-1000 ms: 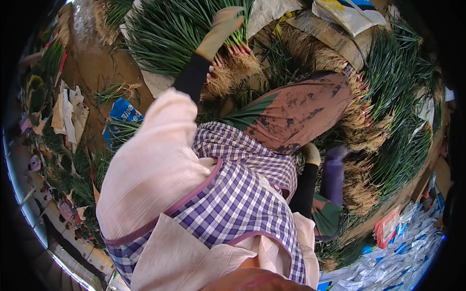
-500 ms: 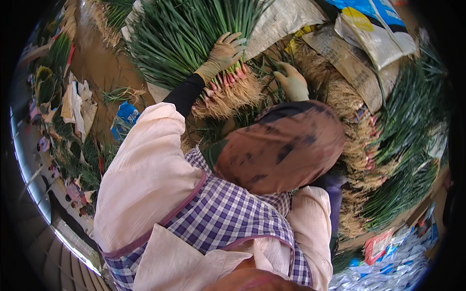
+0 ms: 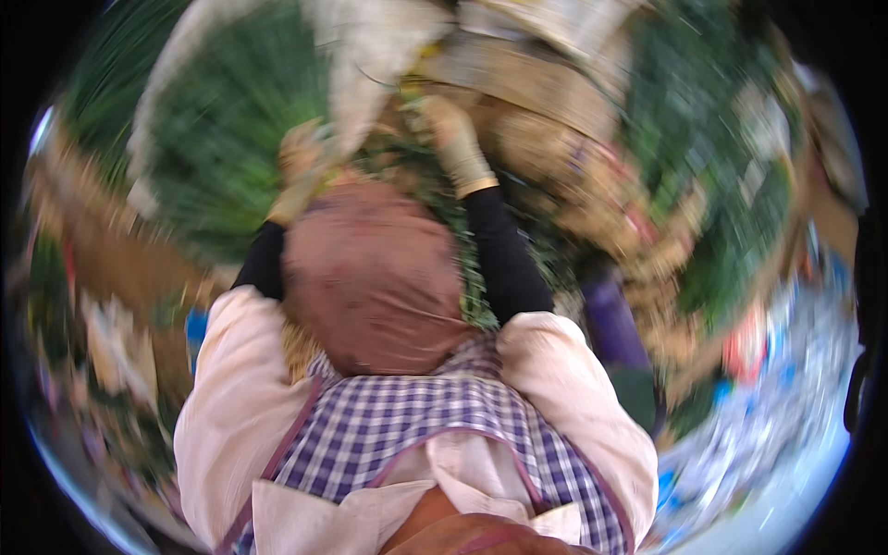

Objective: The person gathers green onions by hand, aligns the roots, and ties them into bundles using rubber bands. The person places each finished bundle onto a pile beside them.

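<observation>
My gloved left hand is at the right side of a large fanned heap of green spring onions. Blur smears its fingers, so their grip does not show. Farther right, my gloved right hand reaches forward beside a thin yellow strip. Its fingertips are blurred too, and I cannot tell if it holds the strip. Between my arms a rounded, brown, stained cloth covers the near side of the heap, hiding most of its roots.
A pale woven sheet lies beyond my hands. At the right, more spring onions lie with tan roots toward me, partly under brown sacking. Shiny plastic packaging lies at the lower right. Loose green leaves lie beneath my right arm.
The view has swung, shifting the scene about. My left hand no longer lies spread across the pink onion bases. My right hand has reached farther forward, and its black sleeve now shows.
</observation>
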Available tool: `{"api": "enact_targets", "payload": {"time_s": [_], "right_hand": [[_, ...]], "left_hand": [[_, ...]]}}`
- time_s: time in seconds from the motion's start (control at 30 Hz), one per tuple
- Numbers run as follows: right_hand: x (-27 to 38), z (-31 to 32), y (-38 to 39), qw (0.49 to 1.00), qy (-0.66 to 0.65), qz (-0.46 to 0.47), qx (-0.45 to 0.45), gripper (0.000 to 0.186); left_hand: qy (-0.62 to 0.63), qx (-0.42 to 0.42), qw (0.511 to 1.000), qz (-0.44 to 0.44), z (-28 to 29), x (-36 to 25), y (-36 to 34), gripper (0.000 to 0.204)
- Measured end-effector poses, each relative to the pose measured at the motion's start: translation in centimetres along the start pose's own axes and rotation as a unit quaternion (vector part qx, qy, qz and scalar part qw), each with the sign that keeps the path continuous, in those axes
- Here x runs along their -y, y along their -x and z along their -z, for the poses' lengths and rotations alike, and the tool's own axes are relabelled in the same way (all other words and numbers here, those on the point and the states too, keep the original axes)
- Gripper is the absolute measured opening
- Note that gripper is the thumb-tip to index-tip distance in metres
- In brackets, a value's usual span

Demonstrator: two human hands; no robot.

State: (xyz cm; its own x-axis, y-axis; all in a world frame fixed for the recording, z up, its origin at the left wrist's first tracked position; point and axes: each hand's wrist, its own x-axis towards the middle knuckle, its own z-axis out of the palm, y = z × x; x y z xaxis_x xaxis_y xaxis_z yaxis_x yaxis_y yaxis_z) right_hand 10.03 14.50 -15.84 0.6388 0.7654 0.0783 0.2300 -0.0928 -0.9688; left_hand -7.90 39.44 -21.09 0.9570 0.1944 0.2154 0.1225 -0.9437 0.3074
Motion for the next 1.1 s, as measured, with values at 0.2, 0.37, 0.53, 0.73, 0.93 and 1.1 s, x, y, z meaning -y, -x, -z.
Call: {"api": "enact_targets", "payload": {"time_s": [0.2,0.37,0.53,0.73,0.93,1.1], "right_hand": [[-0.9,8.4,28.2,0.846,0.516,-0.133,0.001,0.022],[2.2,10.9,41.2,0.718,0.250,-0.519,0.391,0.038],[7.3,20.4,32.5,0.904,0.298,-0.300,-0.067,0.042],[10.2,29.4,22.8,0.763,0.365,-0.284,-0.451,0.038],[7.0,27.6,23.8,0.717,0.251,-0.475,-0.445,0.058],[10.1,28.0,22.9,0.819,0.103,-0.422,-0.376,0.056]], "left_hand": [[-0.145,0.219,0.950,-0.168,-1.0,3.8,-2.1,0.042],[0.013,0.413,0.905,0.099,1.5,3.9,-5.7,0.046],[0.205,0.238,0.937,0.151,8.5,-7.6,-19.4,0.060],[0.381,0.388,0.834,-0.097,11.7,-37.6,-27.3,0.042],[0.426,0.452,0.783,0.033,-2.9,-51.2,-21.2,0.049],[0.344,0.369,0.853,0.131,-0.6,-55.9,-20.5,0.064]]}}
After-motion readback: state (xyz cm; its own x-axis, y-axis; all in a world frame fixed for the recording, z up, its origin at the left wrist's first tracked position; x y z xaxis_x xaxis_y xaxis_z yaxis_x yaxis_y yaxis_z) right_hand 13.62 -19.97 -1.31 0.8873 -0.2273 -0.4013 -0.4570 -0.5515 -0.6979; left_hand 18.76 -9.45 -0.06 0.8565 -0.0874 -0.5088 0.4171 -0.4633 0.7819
